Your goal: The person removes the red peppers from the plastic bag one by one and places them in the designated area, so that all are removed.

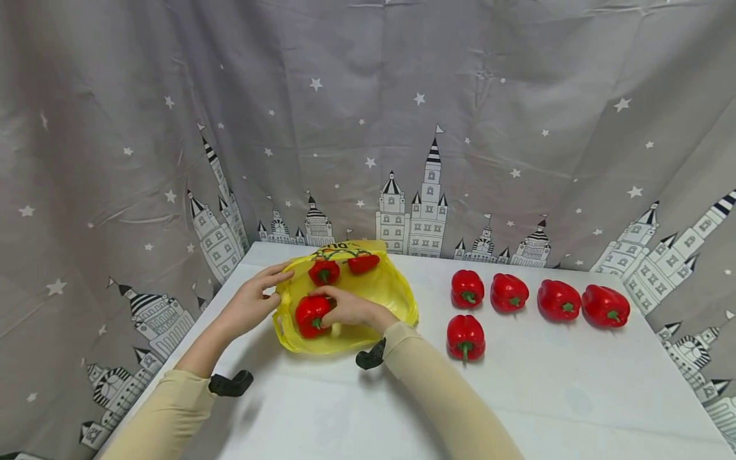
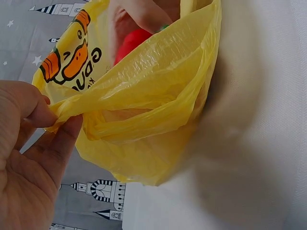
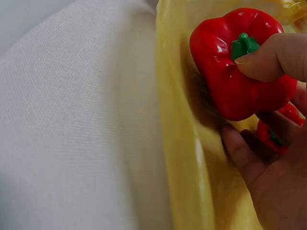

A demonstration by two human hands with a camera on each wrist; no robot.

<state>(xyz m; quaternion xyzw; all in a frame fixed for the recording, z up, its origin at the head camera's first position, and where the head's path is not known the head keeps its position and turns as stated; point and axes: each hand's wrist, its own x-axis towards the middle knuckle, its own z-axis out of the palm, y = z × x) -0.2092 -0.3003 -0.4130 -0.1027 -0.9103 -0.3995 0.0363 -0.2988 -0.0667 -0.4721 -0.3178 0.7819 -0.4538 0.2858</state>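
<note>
A yellow plastic bag (image 1: 374, 300) lies with its mouth spread wide on the white table. My left hand (image 1: 253, 303) pinches the bag's left edge between thumb and fingers, as the left wrist view shows. Inside the bag, my right hand (image 1: 351, 310) grips a red bell pepper (image 3: 240, 67), thumb beside its green stem and fingers round the far side. Farther back in the bag are two more red peppers, one pepper (image 1: 324, 273) with its stem facing me and another pepper (image 1: 363, 263) to its right. A printed duck face (image 2: 72, 57) shows on the bag.
Several red bell peppers stand to the right of the bag: a row along the back, among them a pepper (image 1: 559, 300), and one pepper (image 1: 466, 337) nearer the front. Behind the white table (image 1: 345, 409) hangs a grey curtain (image 1: 356, 83) printed with castles and stars.
</note>
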